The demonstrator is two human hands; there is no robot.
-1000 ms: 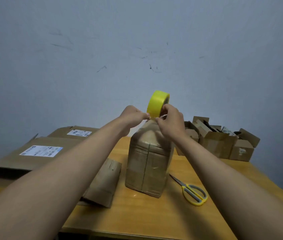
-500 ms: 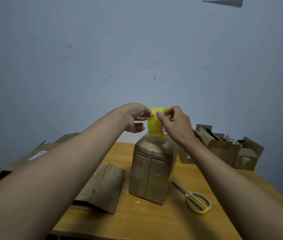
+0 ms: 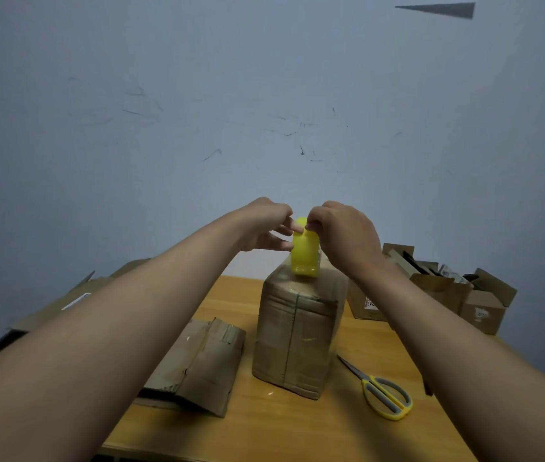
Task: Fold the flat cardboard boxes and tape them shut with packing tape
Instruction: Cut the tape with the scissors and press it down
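Now the yellow tape roll [image 3: 305, 251] is down: a second ago it was held up clear above the box, and it has dropped until its lower edge sits on, or just above, the top of the tall taped box [image 3: 297, 331] standing upright in the middle of the counter [image 3: 297, 425]. To me that looks like the start of another strip being laid across the top. Both arms are stretched well forward, hands meeting over the roll. The left hand [image 3: 266, 225] comes in from the left, fingertips pinched at the roll's upper edge, perhaps hunting for the loose tape end, though I can't make that out. The right hand [image 3: 344, 236] curls over the roll from the right, gripping its side. Beside the box a flattened cardboard box [image 3: 203, 361] lies waiting, and the yellow-handled scissors [image 3: 382, 390] lie untouched to the right.
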